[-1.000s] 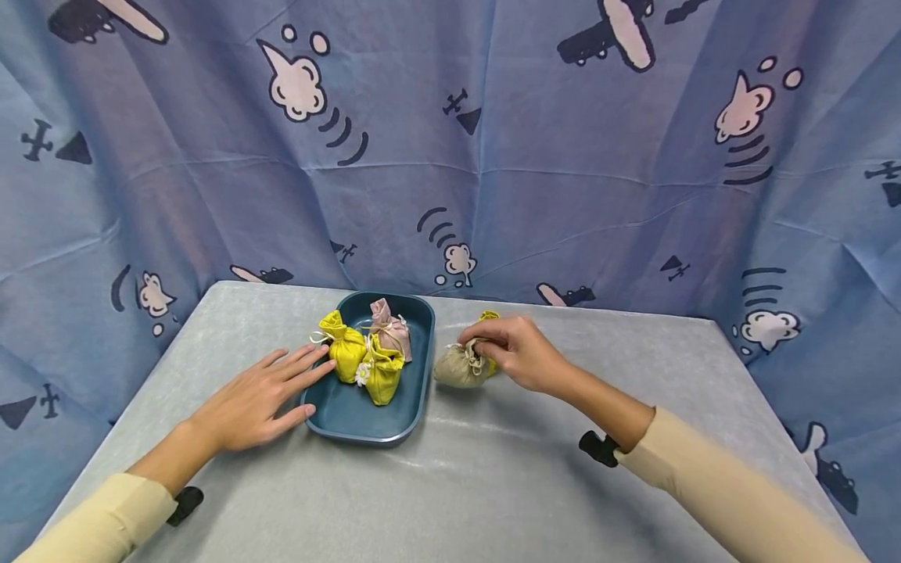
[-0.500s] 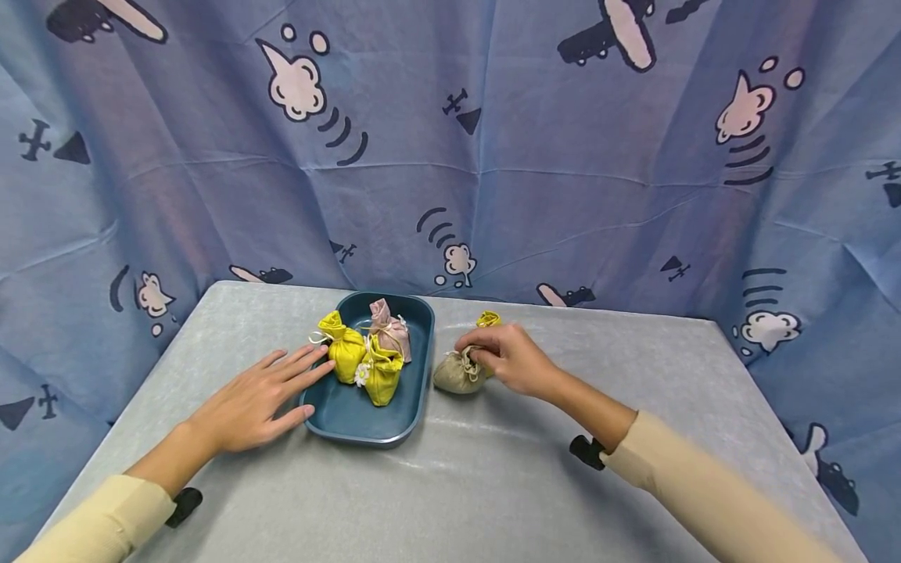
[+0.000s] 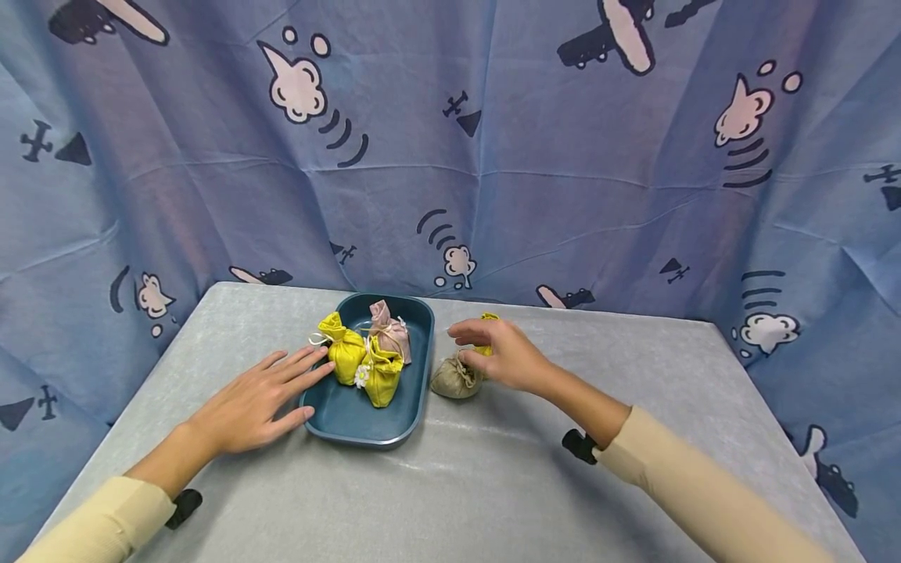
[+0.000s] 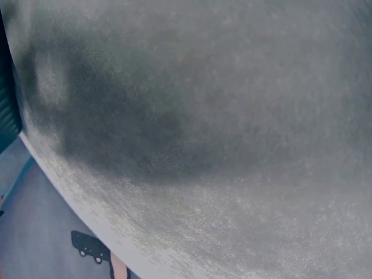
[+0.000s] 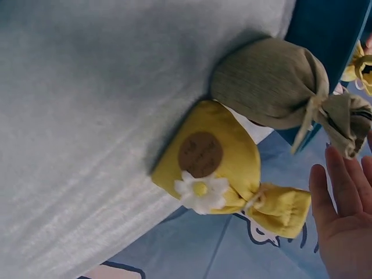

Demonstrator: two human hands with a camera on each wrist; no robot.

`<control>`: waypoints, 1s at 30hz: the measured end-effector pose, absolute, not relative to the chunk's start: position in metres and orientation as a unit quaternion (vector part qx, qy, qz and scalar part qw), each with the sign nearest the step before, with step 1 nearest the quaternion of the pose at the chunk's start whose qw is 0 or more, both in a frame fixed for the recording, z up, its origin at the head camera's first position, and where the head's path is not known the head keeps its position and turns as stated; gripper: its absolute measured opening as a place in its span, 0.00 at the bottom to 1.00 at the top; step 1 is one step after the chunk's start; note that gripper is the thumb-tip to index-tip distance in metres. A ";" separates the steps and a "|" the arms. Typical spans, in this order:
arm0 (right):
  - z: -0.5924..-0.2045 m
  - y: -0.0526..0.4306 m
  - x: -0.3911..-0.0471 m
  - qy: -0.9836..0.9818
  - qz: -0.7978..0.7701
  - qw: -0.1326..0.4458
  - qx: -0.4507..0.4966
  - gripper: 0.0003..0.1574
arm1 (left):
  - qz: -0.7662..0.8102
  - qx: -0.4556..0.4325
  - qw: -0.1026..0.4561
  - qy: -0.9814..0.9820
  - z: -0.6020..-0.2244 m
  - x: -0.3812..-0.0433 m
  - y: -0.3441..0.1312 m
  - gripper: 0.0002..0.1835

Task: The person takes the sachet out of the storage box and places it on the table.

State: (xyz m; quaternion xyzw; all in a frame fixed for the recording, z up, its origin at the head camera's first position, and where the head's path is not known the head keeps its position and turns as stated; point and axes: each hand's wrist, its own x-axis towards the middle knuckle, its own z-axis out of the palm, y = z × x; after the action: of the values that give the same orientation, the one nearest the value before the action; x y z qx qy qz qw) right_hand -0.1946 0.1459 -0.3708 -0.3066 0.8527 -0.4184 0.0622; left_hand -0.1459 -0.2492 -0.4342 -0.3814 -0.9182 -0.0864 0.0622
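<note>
An olive-brown drawstring pouch [image 3: 456, 378] sits on the table just right of the blue tray [image 3: 373, 432]. My right hand [image 3: 503, 353] is over it with thumb and fingers apart; in the right wrist view the fingertips [image 5: 334, 160] are right by the pouch's gathered neck. Behind that hand, mostly covered in the head view, stands a yellow pouch [image 5: 218, 145] with a white flower and a round brown label. My left hand [image 3: 256, 403] lies with straight fingers at the tray's left rim, fingertips beside another yellow pouch [image 3: 347, 356].
Inside the tray are also a pink pouch [image 3: 391, 335] and a yellow pouch with a white flower [image 3: 383, 375]. A pale grey cloth covers the table [image 3: 394, 500]. A blue patterned curtain [image 3: 535, 211] hangs directly behind the table's back edge.
The right hand's fingers have parted from the olive-brown pouch's neck and the hand has shifted slightly left. That pouch now sits a little lower and leans over. The left hand stays put.
</note>
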 end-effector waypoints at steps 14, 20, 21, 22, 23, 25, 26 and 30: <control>-0.352 0.118 -0.193 0.848 -0.413 0.073 -0.323 0.27 | -0.092 -0.384 0.071 -0.916 -0.435 -0.146 -0.250 0.34; -0.351 0.099 -0.193 0.837 -0.425 0.100 -0.330 0.33 | -0.093 -0.384 0.070 -0.916 -0.434 -0.146 -0.250 0.35; -0.352 0.096 -0.193 0.835 -0.426 0.104 -0.332 0.33 | -0.093 -0.383 0.068 -0.916 -0.434 -0.145 -0.250 0.35; -0.352 0.093 -0.193 0.834 -0.426 0.106 -0.334 0.34 | -0.094 -0.382 0.066 -0.917 -0.434 -0.145 -0.250 0.35; -0.352 0.090 -0.193 0.832 -0.428 0.109 -0.336 0.34 | -0.094 -0.382 0.066 -0.917 -0.434 -0.145 -0.250 0.35; -0.353 0.085 -0.193 0.830 -0.429 0.113 -0.339 0.35 | -0.094 -0.381 0.063 -0.918 -0.434 -0.145 -0.250 0.35; -0.353 0.082 -0.193 0.829 -0.428 0.115 -0.341 0.35 | -0.095 -0.380 0.061 -0.918 -0.434 -0.145 -0.250 0.35; -0.357 0.074 -0.193 0.824 -0.430 0.120 -0.350 0.35 | -0.097 -0.378 0.059 -0.919 -0.434 -0.145 -0.250 0.35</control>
State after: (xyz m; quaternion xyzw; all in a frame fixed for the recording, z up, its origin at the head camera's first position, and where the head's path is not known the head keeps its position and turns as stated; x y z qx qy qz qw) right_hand -0.1934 0.0736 -0.3568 -0.3503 0.8236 -0.4297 0.1195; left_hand -0.1453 -0.2501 -0.4343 -0.3785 -0.9186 -0.0971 0.0590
